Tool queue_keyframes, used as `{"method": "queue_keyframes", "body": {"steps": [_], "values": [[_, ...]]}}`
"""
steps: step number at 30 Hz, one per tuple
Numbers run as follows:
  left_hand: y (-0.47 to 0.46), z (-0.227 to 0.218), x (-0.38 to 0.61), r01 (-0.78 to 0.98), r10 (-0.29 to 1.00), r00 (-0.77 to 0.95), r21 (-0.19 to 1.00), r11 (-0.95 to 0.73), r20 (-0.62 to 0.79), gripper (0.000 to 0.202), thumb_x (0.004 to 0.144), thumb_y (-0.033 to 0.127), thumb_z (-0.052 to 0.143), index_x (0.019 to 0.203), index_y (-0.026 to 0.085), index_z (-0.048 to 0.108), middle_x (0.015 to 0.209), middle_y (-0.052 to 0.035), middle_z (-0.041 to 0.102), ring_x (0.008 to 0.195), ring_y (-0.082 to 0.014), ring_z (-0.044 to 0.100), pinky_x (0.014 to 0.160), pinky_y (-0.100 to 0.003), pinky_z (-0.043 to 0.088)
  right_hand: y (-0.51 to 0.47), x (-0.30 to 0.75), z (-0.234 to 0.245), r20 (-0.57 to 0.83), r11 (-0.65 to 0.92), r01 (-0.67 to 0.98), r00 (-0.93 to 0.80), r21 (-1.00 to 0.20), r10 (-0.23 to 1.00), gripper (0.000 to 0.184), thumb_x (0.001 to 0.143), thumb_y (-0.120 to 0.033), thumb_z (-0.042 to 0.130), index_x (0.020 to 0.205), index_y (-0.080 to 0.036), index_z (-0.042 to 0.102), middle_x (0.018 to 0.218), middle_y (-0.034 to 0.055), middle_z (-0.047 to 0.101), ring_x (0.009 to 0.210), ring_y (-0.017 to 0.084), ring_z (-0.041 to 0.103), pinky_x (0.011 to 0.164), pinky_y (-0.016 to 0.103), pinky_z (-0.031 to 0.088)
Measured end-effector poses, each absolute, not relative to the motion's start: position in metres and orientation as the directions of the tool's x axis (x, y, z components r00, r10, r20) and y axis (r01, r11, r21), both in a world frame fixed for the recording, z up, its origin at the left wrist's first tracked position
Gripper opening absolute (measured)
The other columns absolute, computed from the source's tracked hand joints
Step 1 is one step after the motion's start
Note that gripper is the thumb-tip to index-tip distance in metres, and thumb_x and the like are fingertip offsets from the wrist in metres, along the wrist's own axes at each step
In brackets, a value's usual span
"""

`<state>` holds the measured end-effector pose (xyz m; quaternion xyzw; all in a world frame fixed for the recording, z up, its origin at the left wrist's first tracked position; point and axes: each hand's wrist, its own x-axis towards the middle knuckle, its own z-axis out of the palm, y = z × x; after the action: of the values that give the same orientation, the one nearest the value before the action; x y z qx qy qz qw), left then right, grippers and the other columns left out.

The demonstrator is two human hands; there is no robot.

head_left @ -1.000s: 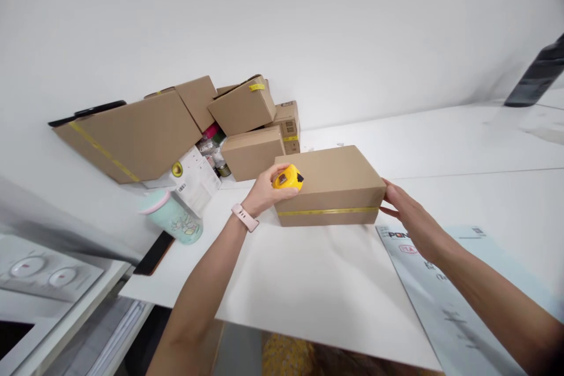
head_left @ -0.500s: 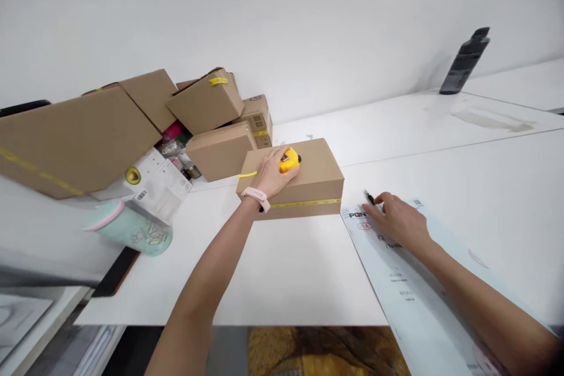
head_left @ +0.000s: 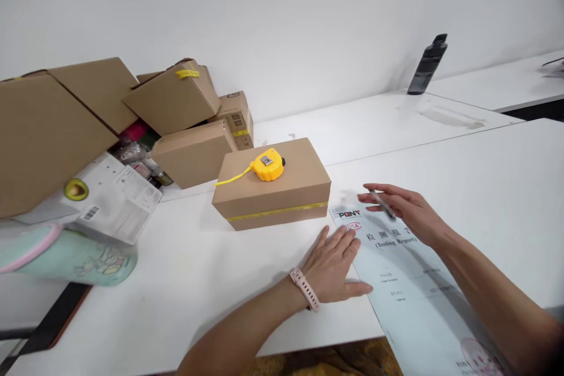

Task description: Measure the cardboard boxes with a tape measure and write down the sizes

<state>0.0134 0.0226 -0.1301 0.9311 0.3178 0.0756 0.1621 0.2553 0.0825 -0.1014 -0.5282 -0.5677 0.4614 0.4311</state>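
A closed cardboard box [head_left: 282, 197] with yellow tape along its side stands on the white table [head_left: 198, 270]. A yellow tape measure [head_left: 267, 165] lies on the box top with a short length of tape pulled out to the left. My left hand [head_left: 335, 264] lies flat and open at the left edge of a pale blue testing report sheet [head_left: 414, 288]. It wears a pink wristband. My right hand [head_left: 405, 208] hovers over the top of the sheet, holding a dark pen [head_left: 382, 202] between its fingers.
A heap of cardboard boxes [head_left: 176, 100] and packets leans against the wall at the back left. A mint green cup with a pink rim [head_left: 66, 252] lies at the left. A dark bottle [head_left: 427, 64] stands at the back right. The table's front edge is close.
My left hand let go of the tape measure on the box and came down flat beside the sheet. My right hand left the box's end and picked up the pen.
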Motion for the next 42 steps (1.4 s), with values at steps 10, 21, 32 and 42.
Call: {"method": "queue_keyframes", "body": {"steps": [10, 21, 32, 42], "values": [[0.027, -0.122, 0.020, 0.558, 0.632, 0.775, 0.460, -0.690, 0.008, 0.079, 0.094, 0.067, 0.046, 0.152, 0.014, 0.032, 0.166, -0.0143, 0.025, 0.156, -0.0283, 0.011, 0.126, -0.061, 0.005, 0.082, 0.202, -0.105, -0.077, -0.052, -0.110, 0.235, -0.993, 0.969, 0.048, 0.088, -0.070, 0.056, 0.074, -0.023, 0.059, 0.043, -0.0050, 0.043, 0.045, 0.013, 0.044, 0.049, 0.028, 0.039], [0.030, -0.124, 0.020, 0.566, 0.657, 0.753, 0.486, -0.666, 0.023, 0.081, 0.090, 0.071, 0.050, 0.146, 0.015, 0.039, 0.164, -0.0187, 0.027, 0.156, -0.0322, 0.010, 0.125, -0.061, 0.006, 0.087, 0.199, -0.134, -0.157, -0.159, 0.041, 0.056, -0.986, 0.986, 0.038, 0.082, -0.056, 0.073, 0.073, -0.021, 0.061, 0.062, -0.0034, 0.051, 0.057, 0.011, 0.045, 0.053, 0.025, 0.040], [0.030, -0.125, 0.019, 0.570, 0.659, 0.752, 0.488, -0.661, 0.014, 0.083, 0.089, 0.069, 0.053, 0.149, 0.014, 0.037, 0.164, -0.0174, 0.028, 0.156, -0.0338, 0.007, 0.126, -0.059, 0.006, 0.087, 0.190, -0.140, -0.109, -0.135, 0.248, 0.116, -0.959, 0.987, 0.040, 0.081, -0.060, 0.070, 0.078, -0.023, 0.055, 0.054, -0.0052, 0.050, 0.048, 0.013, 0.047, 0.048, 0.027, 0.038], [0.029, -0.128, 0.019, 0.577, 0.659, 0.751, 0.446, -0.684, 0.039, 0.085, 0.090, 0.070, 0.050, 0.152, 0.014, 0.034, 0.161, -0.0166, 0.034, 0.155, -0.0360, 0.009, 0.126, -0.061, 0.006, 0.082, 0.189, -0.145, -0.032, -0.073, 0.324, 0.128, -0.943, 0.991, 0.043, 0.083, -0.059, 0.068, 0.069, -0.023, 0.047, 0.050, -0.0070, 0.041, 0.047, 0.011, 0.037, 0.045, 0.025, 0.030]]}}
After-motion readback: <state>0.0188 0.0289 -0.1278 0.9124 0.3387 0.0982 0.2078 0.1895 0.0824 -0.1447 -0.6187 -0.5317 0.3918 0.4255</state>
